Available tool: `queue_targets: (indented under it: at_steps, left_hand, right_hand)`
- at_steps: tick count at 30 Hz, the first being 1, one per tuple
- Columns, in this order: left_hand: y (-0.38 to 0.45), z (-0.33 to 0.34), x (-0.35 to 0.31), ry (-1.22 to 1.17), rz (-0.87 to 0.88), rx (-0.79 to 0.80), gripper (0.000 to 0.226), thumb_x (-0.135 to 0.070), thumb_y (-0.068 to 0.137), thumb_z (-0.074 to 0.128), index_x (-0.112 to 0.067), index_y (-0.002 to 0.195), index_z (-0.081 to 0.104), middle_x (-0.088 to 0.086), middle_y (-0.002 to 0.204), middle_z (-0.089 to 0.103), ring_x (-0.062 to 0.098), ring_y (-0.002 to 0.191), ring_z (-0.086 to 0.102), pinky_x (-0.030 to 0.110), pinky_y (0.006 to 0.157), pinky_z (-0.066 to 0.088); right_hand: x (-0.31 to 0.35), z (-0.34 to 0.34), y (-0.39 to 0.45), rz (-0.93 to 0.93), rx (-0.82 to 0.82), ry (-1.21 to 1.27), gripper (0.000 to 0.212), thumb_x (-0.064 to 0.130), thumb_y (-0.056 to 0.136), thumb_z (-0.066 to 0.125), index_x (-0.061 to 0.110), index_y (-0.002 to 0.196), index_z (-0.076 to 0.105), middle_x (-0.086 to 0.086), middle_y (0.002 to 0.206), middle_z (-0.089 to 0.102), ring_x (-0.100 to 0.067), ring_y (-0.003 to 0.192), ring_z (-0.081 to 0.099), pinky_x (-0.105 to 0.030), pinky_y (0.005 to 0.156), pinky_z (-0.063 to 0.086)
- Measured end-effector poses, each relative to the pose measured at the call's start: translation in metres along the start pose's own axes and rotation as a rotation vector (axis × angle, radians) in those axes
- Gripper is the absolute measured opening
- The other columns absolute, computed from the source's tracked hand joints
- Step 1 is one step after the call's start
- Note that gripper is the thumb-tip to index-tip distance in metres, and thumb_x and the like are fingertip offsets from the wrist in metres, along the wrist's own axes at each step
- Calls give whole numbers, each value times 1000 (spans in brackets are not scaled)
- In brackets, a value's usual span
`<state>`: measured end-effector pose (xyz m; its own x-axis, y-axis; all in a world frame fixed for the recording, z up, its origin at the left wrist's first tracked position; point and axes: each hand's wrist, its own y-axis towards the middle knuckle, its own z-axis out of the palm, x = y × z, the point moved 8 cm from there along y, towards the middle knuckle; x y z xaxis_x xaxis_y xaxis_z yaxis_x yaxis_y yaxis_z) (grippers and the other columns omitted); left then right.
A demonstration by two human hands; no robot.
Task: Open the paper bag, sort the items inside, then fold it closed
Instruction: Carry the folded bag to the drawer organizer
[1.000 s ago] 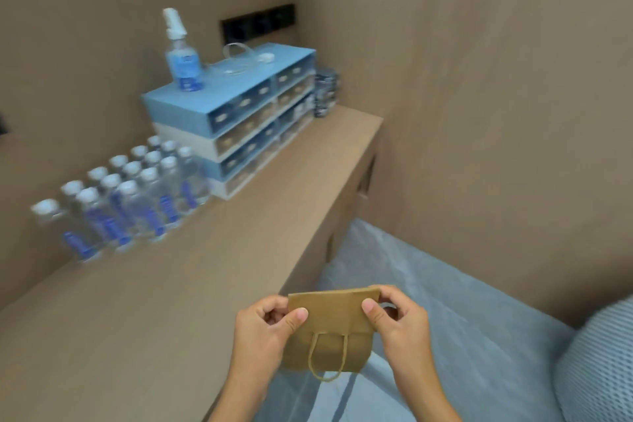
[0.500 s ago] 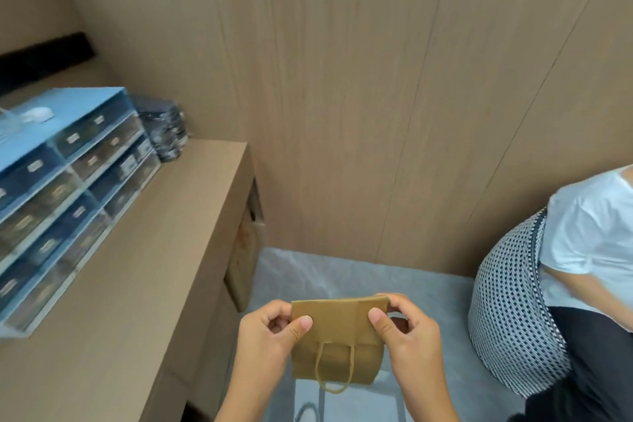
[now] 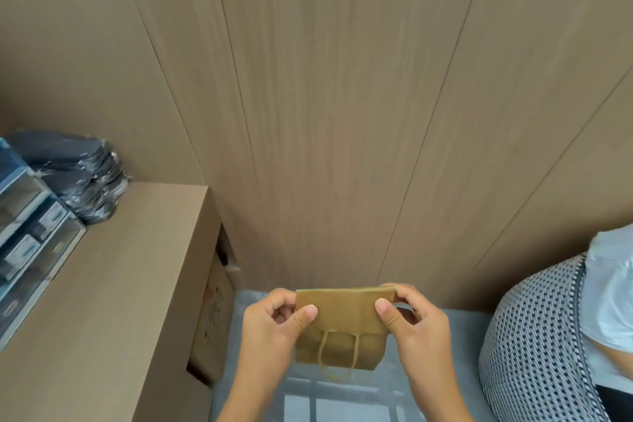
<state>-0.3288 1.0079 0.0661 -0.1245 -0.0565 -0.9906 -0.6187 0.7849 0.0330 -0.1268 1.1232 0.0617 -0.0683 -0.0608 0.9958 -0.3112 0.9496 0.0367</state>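
A small brown paper bag hangs in the air in front of me, its top folded over toward me and its twine handle dangling below the flap. My left hand pinches the bag's upper left corner with thumb on the front. My right hand pinches the upper right corner the same way. Nothing of the bag's contents shows.
A wooden counter runs along my left, carrying blue drawer organisers and a stack of dark wrapped packets. A cardboard box sits under the counter. Wood-panel wall ahead. Another person in a white shirt sits behind a patterned cushion at right.
My view has swung right, away from the counter and bottles toward the wall and the seated person. Both hands keep the same pinch on the folded bag.
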Motion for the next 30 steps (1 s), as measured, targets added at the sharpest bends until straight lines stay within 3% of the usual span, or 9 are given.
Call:
queue_targets:
  at_steps: [7,11,14,19,23,27,30]
  left_hand:
    - [116,8,6,-24,-18,-28,38,-1,80,77,-29,57,69,-16,54,46,4,56,39,14,54,35]
    - [182,3,13,-10,-7,-111,37,0,81,76,-28,58,68,-16,56,47,3,56,40,14,54,36]
    - [222,-14,18,-22,-12,-211,35,-2,81,76,-29,59,69,-18,55,46,0,55,40,12,53,35]
    - [246,-82,26,-40,-33,-508,24,-14,74,75,-31,59,68,-19,52,47,-3,52,41,7,51,34]
    - [230,-153,39,-64,-61,-777,47,7,80,77,-30,54,66,-17,48,45,-4,48,39,7,48,32]
    - [195,-213,55,-115,-99,-1012,47,14,80,74,-24,53,68,-14,48,47,-2,49,40,10,48,33]
    - [157,-263,72,-150,-115,-1211,42,13,79,75,-18,52,68,-11,51,50,2,51,42,12,48,34]
  right_hand:
    - [0,39,120,5,29,24,22,4,84,71,26,84,75,-11,91,71,-30,84,65,-37,74,52]
    - [-2,74,194,-3,103,43,22,3,84,70,25,83,75,-15,91,70,-35,86,64,-46,78,52]
    - [-2,111,249,-4,200,52,26,1,83,71,27,83,75,-16,93,69,-36,87,64,-45,79,51]
    - [10,218,307,-63,474,5,30,0,81,72,29,87,75,-13,91,70,-25,82,65,-39,79,51]
    - [16,326,308,-101,751,2,25,2,81,73,25,90,75,-12,91,70,-29,85,66,-44,81,52]
    - [14,425,279,-114,1008,3,19,6,81,74,23,90,74,-13,87,71,-37,86,64,-49,81,52]
    - [16,502,238,-132,1197,4,13,19,79,74,24,91,74,-2,82,74,-25,80,69,-34,74,55]
